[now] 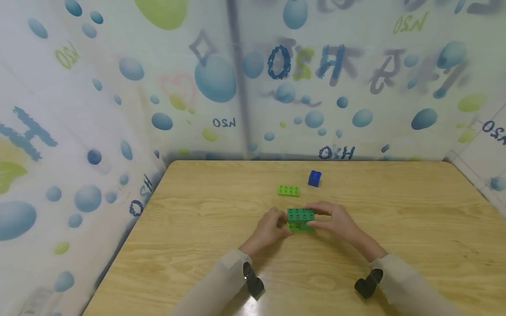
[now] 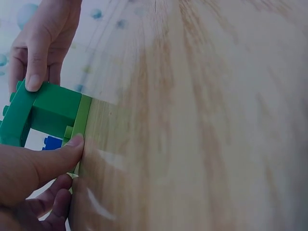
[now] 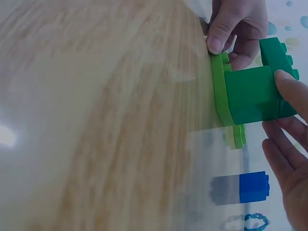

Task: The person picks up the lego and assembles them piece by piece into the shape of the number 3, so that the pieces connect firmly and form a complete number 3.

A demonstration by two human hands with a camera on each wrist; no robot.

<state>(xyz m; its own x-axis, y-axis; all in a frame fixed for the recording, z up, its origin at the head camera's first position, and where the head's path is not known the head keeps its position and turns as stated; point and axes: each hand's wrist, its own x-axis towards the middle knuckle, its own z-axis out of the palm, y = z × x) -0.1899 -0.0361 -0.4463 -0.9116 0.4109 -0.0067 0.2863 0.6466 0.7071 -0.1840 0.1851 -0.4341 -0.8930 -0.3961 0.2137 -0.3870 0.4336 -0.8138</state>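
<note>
A small stack of toy building bricks stands on the table between the two hands. Its base is a thin light green plate point(image 3: 220, 91). A green block point(image 3: 252, 94) sits on the plate's right end, and a long green studded brick point(image 1: 301, 213) lies across the top, overhanging a gap on the left. My left hand point(image 1: 270, 228) pinches the base plate's left end, thumb on its upper side. From the right, my right hand point(image 1: 336, 221) grips the green bricks between thumb and fingers. Some fingertips behind the stack are hidden in the head view.
Behind the stack lies a loose light green studded plate point(image 1: 288, 191). A blue brick point(image 1: 314, 178) stands farther back and to the right. The wooden table point(image 1: 197, 210) meets a patterned wall covering point(image 1: 253, 109) at its back edge.
</note>
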